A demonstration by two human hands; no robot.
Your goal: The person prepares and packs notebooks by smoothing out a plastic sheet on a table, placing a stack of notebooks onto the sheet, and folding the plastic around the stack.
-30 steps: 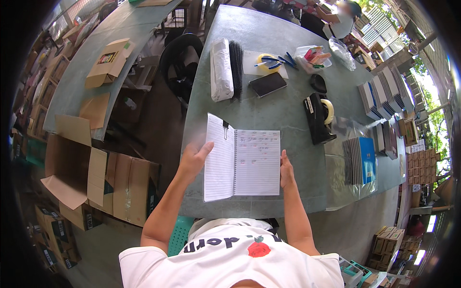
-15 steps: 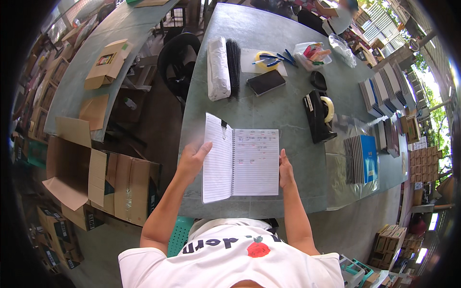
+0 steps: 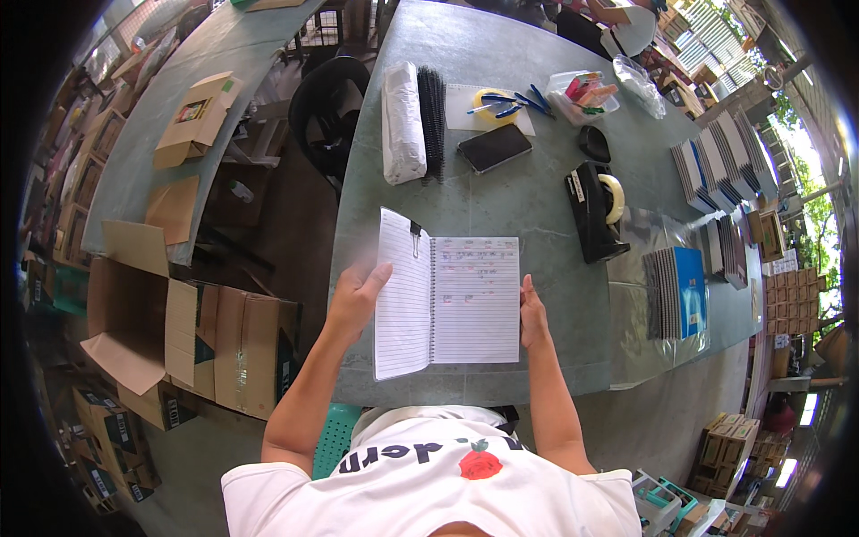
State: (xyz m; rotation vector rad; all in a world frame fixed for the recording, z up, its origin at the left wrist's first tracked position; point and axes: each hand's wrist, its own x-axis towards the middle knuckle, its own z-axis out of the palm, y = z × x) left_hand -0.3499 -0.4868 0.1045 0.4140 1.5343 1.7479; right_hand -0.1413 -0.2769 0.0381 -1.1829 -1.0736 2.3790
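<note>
Fingers first: the left hand [image 3: 356, 300] has its fingers spread flat along the outer edge of the left page, propping it up a bit, while the right hand [image 3: 532, 315] rests against the right edge with fingers close together, thumb side on the page. So both hands are holding the open spiral notebook [image 3: 447, 304], which lies on the near part of the grey-green table [image 3: 537, 192], right in front of the person. Lined pages, a few handwritten lines at the top of the right one, and a black binder clip [image 3: 416, 234] on the top edge.

Containers: there's a clear plastic tub [image 3: 583, 92] at the far end with coloured pens or markers in it, can't really tell which. Beside it, a yellow tape roll [image 3: 495, 103] and blue scissors on a white sheet. A black tape dispenser [image 3: 595, 210] holds a roll, just right of the notebook. Also a dark phone [image 3: 494, 147], and a white wrapped bundle [image 3: 403, 123] next to black spiral bindings.

Right side has stacks of notebooks [image 3: 677, 293] on clear plastic. On the floor to the left, open cardboard boxes [image 3: 170, 327], and a second long table [image 3: 165, 116] with flat cartons.
</note>
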